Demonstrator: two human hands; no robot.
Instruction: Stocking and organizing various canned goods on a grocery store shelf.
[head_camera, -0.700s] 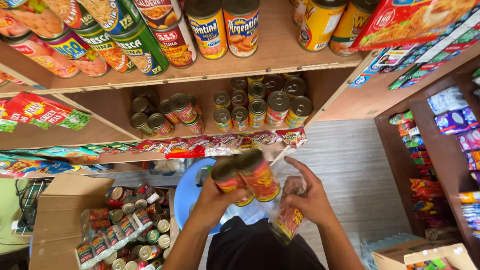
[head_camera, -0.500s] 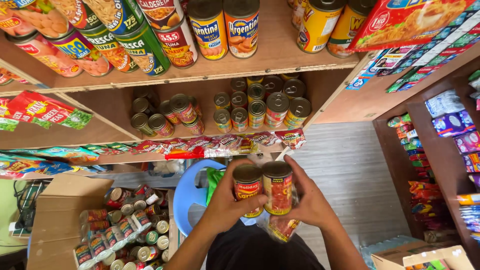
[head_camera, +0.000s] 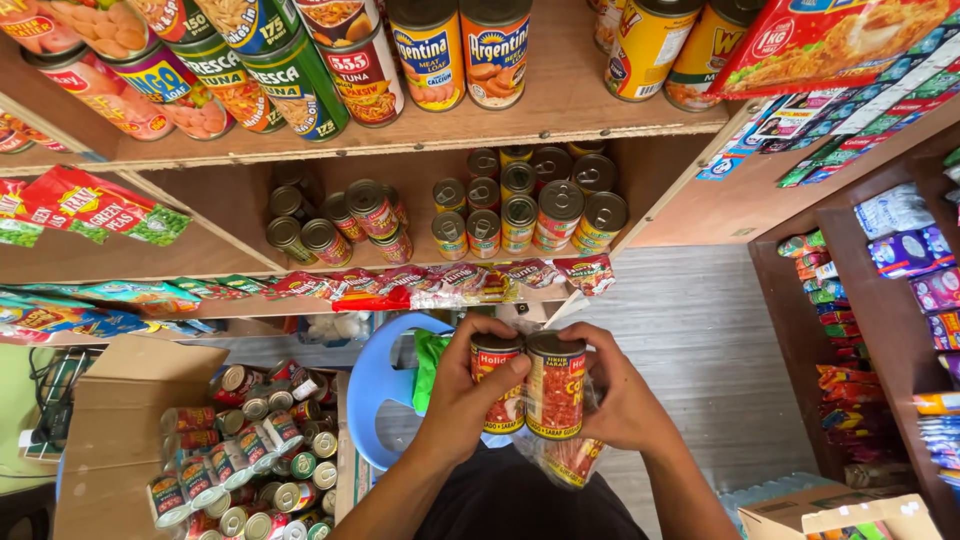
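Observation:
Two red-labelled tin cans stand upright side by side between my hands, low in the middle of the head view. My left hand wraps around the left can. My right hand grips the right can from the right. A clear plastic wrap with a third red can hangs beneath them, against my right palm. The cans are held in front of a wooden shelf carrying stacked tins.
An open cardboard box of several small cans sits at lower left. A blue plastic stool stands below the shelf edge. Higher shelves hold large cans and packets. A rack of sachets fills the right side.
The two cans were tilted and held further left, then brought upright; now both hands hold them a little lower and closer together. The view has shifted slightly.

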